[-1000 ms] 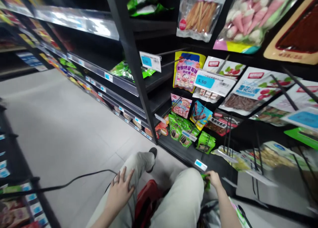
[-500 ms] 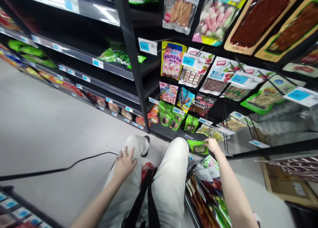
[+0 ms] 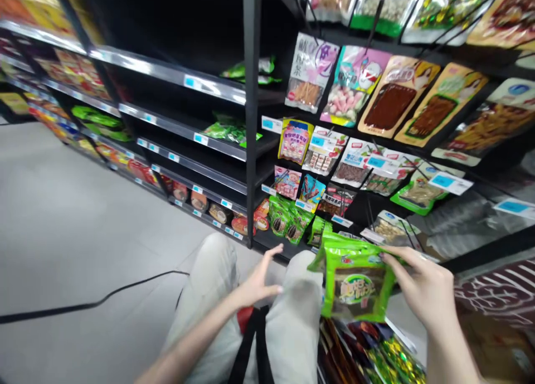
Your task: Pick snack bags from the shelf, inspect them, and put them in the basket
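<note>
My right hand (image 3: 422, 281) pinches the upper right corner of a green snack bag (image 3: 357, 286), which hangs upright above my right knee. A dark window and a round printed label show on its front. To the left, my left hand (image 3: 261, 281) is held over my lap with thumb and fingers apart, nothing in it and not touching the bag. Beneath the held bag is a heap of snack packets (image 3: 376, 353) in a container whose edges are mostly covered. More green bags (image 3: 288, 219) hang low on the rack ahead.
Hooks on the rack carry several rows of snack bags (image 3: 349, 161), with price tags (image 3: 451, 182) sticking out. A dark upright post (image 3: 251, 116) separates them from long shelves (image 3: 175, 111) on the left. A black cable (image 3: 92, 305) crosses the grey floor (image 3: 83, 222).
My right hand has lifted the green snack bag from low by the rack up toward me. My left hand has left my left knee and moved right, fingers spreading. The view has tilted upward.
</note>
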`<state>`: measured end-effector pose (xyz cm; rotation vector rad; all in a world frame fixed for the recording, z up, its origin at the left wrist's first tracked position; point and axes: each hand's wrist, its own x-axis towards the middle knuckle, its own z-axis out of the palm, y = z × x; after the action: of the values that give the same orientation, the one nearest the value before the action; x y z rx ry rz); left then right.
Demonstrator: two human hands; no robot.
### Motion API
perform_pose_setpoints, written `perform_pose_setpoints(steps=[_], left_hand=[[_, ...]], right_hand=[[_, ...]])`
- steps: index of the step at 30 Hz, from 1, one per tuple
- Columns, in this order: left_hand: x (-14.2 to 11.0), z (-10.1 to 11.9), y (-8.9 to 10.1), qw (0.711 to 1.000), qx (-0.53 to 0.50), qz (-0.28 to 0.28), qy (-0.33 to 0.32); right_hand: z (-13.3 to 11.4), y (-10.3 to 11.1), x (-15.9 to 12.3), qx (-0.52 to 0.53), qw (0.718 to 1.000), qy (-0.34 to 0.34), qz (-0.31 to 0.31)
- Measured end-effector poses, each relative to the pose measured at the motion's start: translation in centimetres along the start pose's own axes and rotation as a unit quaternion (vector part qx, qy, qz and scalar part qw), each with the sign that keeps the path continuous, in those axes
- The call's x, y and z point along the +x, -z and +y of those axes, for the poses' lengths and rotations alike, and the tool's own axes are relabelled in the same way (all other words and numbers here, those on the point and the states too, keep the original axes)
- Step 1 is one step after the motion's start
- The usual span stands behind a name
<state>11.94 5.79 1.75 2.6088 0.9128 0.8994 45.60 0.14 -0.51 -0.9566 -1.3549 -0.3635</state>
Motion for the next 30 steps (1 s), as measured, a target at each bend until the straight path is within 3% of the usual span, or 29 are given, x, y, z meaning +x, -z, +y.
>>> perform_pose_setpoints(steps=[3, 6, 8, 12, 15, 18, 21, 25, 30], left_hand=[[1.9, 2.4, 0.4, 0.977, -0.196, -0.026, -0.083], [2.3, 3.2, 2.4, 0.954, -0.287, 0.019, -0.08], [1.7, 3.1, 4.1, 0.947, -0.309, 0.054, -0.07], [0.0, 1.5, 6.7, 0.948, -0.298, 0.113, -0.017], [-0.9, -1.7, 7.6, 0.937, -0.294, 0.183, 0.041], [-1.9, -6.0, 8.2, 0.894, -0.344, 0.272, 0.092], [-3.0, -10.1, 8.4, 0.866, -0.339, 0.354, 0.103], [-4.3, -13.8, 7.9, 0.856, -0.318, 0.389, 0.119], [-4.9, -16.3, 6.8, 0.862, -0.312, 0.374, 0.14]], right_hand=[[-2.5, -1.9, 3.3, 0.093, 0.994, -0.048, -0.032], [-4.5, -5.8, 6.3, 0.172, 0.979, -0.09, -0.07], [-6.0, -8.9, 7.9, 0.182, 0.976, -0.101, -0.061], [-9.1, -15.7, 9.6, 0.174, 0.975, -0.13, -0.05], [-10.5, -21.4, 9.8, 0.226, 0.961, -0.154, -0.05], [-11.0, -27.5, 8.3, 0.416, 0.892, -0.161, -0.077], [-10.6, -32.7, 4.6, 0.545, 0.806, -0.145, -0.182], [-9.6, -37.1, -1.4, 0.545, 0.77, -0.175, -0.283], [-8.3, -40.0, -4.9, 0.535, 0.764, -0.222, -0.283]])
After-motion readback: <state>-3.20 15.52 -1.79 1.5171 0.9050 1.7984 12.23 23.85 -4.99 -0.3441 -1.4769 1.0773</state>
